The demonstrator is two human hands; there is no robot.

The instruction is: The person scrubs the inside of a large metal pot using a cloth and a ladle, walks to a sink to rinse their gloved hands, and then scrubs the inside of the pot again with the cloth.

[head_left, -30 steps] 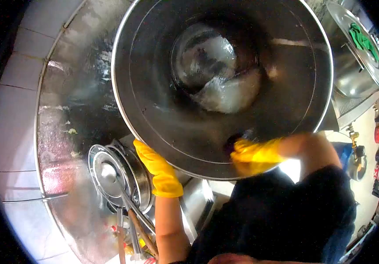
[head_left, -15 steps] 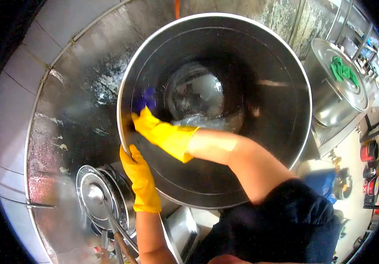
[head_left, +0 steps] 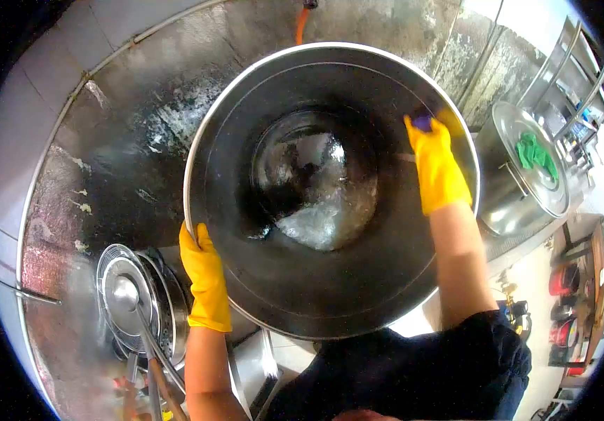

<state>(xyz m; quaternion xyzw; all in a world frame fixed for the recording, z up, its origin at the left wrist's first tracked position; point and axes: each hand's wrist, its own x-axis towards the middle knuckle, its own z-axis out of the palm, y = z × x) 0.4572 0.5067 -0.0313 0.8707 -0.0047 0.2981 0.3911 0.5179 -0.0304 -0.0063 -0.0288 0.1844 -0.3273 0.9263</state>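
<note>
A large, deep metal stockpot (head_left: 316,298) is tilted with its mouth facing me, and a shallow pool of water (head_left: 326,221) lies at its bottom. My left hand (head_left: 205,288), in a yellow rubber glove, is closed around the pot's rim at the lower left. Inside the pot, my right hand (head_left: 439,165), gloved the same way, presses a purple scrubbing pad or cloth (head_left: 423,123) against the upper right wall. The pad is mostly covered by the fingers, so its exact kind is unclear.
Strainers (head_left: 123,302) with a ladle (head_left: 126,293) stand at the lower left. A lidded steel pot (head_left: 519,189) with a green cloth (head_left: 535,154) on its lid is at the right. An orange hose (head_left: 301,27) hangs behind. Shelving (head_left: 582,295) stands farther right.
My right hand has swept the purple pad from the pot's left wall across to its upper right wall. My left hand stays on the rim. The whole view has shifted slightly.
</note>
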